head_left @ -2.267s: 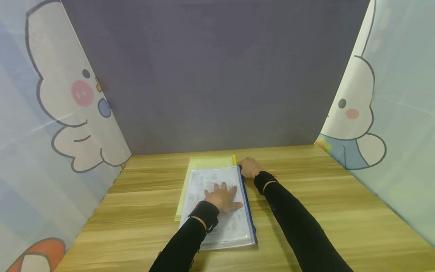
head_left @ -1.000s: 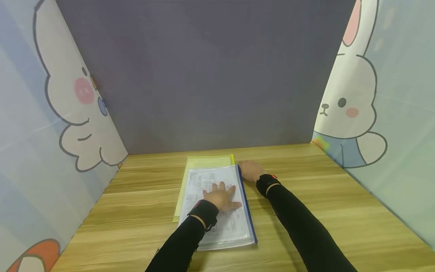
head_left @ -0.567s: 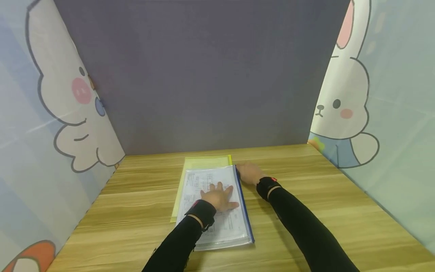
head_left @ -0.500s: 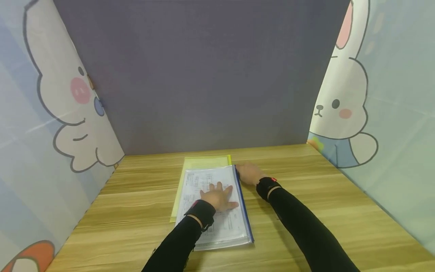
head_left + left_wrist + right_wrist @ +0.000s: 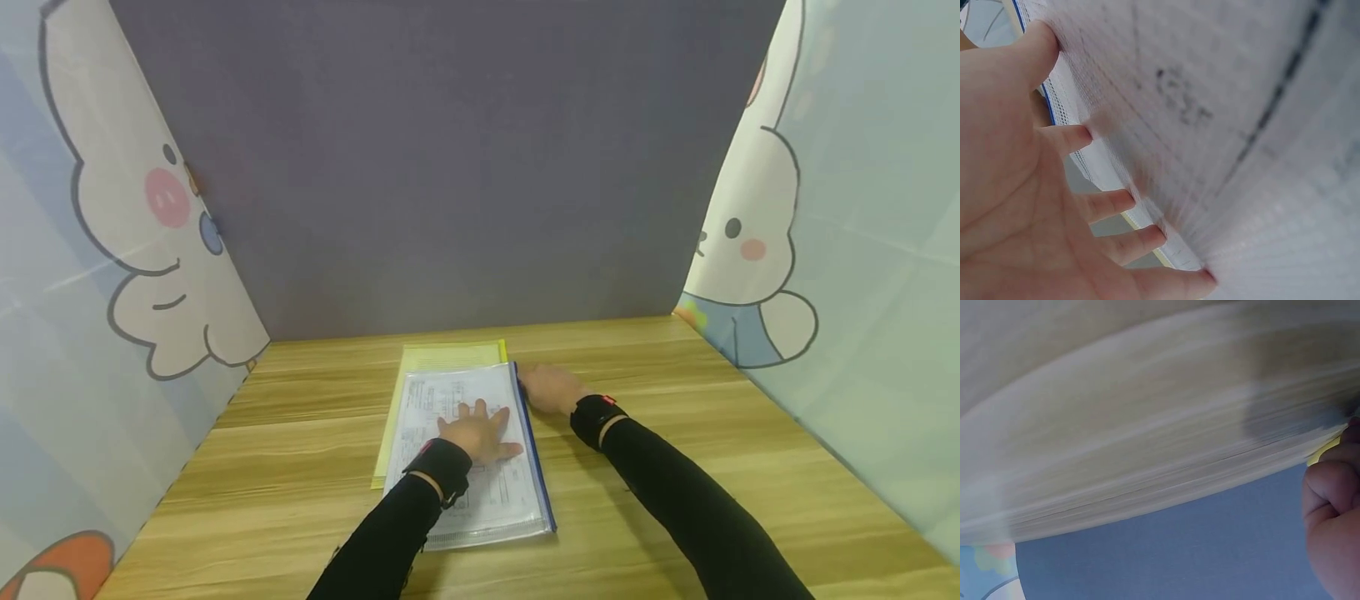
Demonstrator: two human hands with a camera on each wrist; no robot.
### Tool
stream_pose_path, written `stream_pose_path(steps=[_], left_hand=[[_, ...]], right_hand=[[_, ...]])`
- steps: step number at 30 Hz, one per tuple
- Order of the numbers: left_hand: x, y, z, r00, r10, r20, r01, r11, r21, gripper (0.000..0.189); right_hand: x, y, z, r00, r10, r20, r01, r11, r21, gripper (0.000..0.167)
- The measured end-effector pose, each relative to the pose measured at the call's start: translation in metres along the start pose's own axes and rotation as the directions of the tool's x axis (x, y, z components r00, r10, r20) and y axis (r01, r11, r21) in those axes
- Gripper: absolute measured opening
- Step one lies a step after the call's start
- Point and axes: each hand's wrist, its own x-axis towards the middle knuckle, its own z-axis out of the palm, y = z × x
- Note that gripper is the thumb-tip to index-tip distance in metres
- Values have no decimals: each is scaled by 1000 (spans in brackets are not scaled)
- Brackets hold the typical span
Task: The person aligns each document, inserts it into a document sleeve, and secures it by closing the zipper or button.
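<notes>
A clear zip document pouch [image 5: 495, 508] with printed sheets inside and a blue zip edge [image 5: 536, 462] lies on the wooden table. My left hand [image 5: 476, 435] rests flat on it, fingers spread; in the left wrist view its fingertips [image 5: 1147, 237] touch the plastic. At the pouch's far right corner, my right hand [image 5: 553, 388] has curled fingers on the blue zip edge. The right wrist view shows those bent fingers [image 5: 1334, 487], but what lies between the tips is hidden. Partly under the pouch is a yellow-edged folder [image 5: 450, 357] with pale yellow sheets.
Wood-grain table [image 5: 300, 433] surrounds the pouch on all sides. A dark grey panel [image 5: 450, 167] stands along the back edge. Cartoon-printed sheets [image 5: 862, 250] flank the table at left and right.
My right hand has slid a little toward me along the blue zip edge from the far corner. My left hand stays pressed on the pouch. The head view has shifted slightly.
</notes>
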Motion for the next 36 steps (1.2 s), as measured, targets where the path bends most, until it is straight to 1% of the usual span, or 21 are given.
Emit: stream_pose_path(steps=[7,12,15,21,25,29,36], left_hand=[[-1,-1,-1,1000,-2,1,2,1000,-9,77],[-3,-2,1,1000,1,-4,-1,1000,-13,76],[-4,-2,2,1000,2,-7,-2,1000,-15,76],[-3,0,2,1000,6,-8,-6,1000,-16,76],[-3,0,1,1000,3,-8,-3,1000,-6,76],[-3,1,0,1000,0,-7,0,1000,4,77],[-3,0,0,1000,10,-10,-9,1000,18,77]], right_hand=[[-6,-4,-2,1000,-16,1,16,999,-30,37],[-11,-8,2,1000,-25,-13,25,999,-45,29],[-13,-9,4,1000,-22,-10,22,999,-35,26],[-17,-9,3,1000,-18,14,18,1000,6,27],[-19,-8,2,999,-47,12,47,999,11,25],[-22,-7,2,996,-83,-13,83,996,27,23],[-26,-5,3,993,-112,-35,113,993,44,26]])
